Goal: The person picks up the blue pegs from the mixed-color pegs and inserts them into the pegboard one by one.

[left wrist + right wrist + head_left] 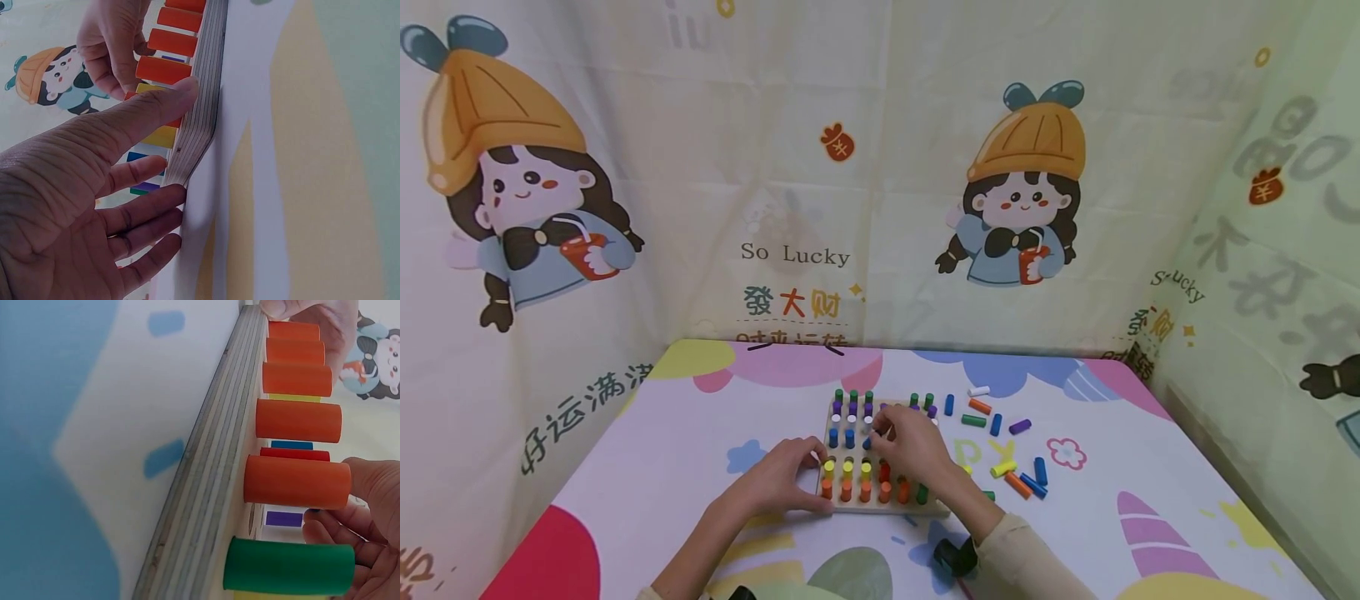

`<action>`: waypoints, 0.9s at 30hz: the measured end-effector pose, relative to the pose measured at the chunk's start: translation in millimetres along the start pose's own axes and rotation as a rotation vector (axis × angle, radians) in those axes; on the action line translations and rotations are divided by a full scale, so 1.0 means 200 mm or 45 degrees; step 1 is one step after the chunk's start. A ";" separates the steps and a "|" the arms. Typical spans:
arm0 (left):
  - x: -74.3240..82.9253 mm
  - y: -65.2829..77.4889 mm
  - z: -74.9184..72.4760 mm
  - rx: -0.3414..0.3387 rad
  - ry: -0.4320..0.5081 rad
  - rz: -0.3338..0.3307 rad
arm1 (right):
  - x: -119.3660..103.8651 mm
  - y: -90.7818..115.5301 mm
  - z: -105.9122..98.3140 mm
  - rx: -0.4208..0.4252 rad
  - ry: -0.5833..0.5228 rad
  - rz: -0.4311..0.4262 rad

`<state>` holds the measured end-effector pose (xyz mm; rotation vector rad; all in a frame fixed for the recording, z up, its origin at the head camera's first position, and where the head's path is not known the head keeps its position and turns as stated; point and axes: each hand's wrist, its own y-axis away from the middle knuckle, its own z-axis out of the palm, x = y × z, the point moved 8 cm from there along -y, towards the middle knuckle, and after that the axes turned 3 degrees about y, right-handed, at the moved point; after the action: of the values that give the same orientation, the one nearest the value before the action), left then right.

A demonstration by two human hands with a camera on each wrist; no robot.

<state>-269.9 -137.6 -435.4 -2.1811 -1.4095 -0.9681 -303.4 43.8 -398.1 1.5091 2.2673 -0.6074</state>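
A wooden pegboard point(880, 509) stands on the table, with rows of coloured pegs upright in it. My left hand point(778, 475) rests at its left side. In the left wrist view, the thumb lies along the front corner, and the nearly straight fingers point(150, 209) touch the layered edge. Over the board's middle, my right hand point(916, 442) pinches a blue peg point(867, 444) low in the blue row, beside two standing blue pegs point(842, 438). Orange pegs point(297, 481) and a green peg point(290, 565) stand along the front row; the right hand hides part of the board.
Loose pegs lie right of the board, among them an orange peg point(980, 406), a purple peg point(1020, 426), a yellow peg point(1003, 469) and several blue ones. A black object point(955, 557) lies near the right sleeve. Printed cloth walls point(895, 208) enclose the table.
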 end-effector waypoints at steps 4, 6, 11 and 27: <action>0.00 0.00 0.00 -0.002 -0.008 -0.011 | -0.01 -0.01 0.00 -0.006 -0.015 0.017; 0.00 0.00 0.00 -0.002 -0.017 -0.016 | -0.01 -0.01 0.00 -0.003 -0.026 0.020; 0.00 0.01 -0.01 -0.001 -0.024 -0.013 | -0.02 -0.02 0.00 0.005 -0.050 0.028; 0.00 0.01 0.00 0.002 -0.009 -0.018 | -0.01 -0.03 0.02 -0.002 -0.060 0.044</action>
<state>-268.7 -139.0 -435.0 -2.1785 -1.4297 -0.9651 -307.1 37.5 -399.3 1.5141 2.2016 -0.6249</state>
